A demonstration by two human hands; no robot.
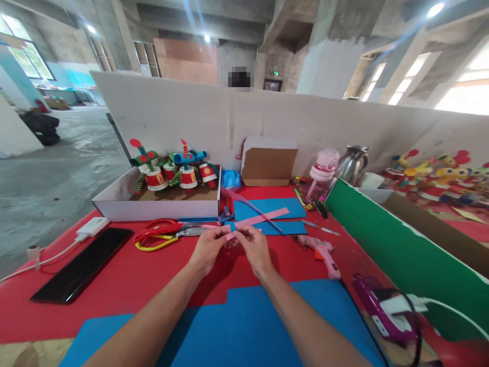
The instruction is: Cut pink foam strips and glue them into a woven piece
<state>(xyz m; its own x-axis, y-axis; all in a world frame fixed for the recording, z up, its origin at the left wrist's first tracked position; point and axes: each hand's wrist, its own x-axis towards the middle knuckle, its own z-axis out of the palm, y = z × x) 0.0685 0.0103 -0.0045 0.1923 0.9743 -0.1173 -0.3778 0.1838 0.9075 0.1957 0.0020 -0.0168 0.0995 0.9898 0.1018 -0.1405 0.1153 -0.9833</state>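
Note:
Fingers pinched, my left hand (208, 250) and my right hand (255, 248) meet above the middle of the red-covered table. Between them they hold a pink paper strip (269, 217), and a small piece of blue paper (233, 227) shows against it at the fingertips. How the two papers are joined there is too small to tell. A long, thin purple-pink strip (254, 206) slants just behind. Left of my left hand lie scissors (157, 236) with red and yellow handles. A pink glue gun (321, 253) rests to the right of my right hand.
Blue sheets (206, 331) cover the front of the table. A black phone (84, 265) and white charger (91, 228) lie left. A white box (160, 210) holds several paper-cup figures. At right stand a green-sided box (374, 239), a pink bottle (323, 171) and a purple device (385, 311) with cables.

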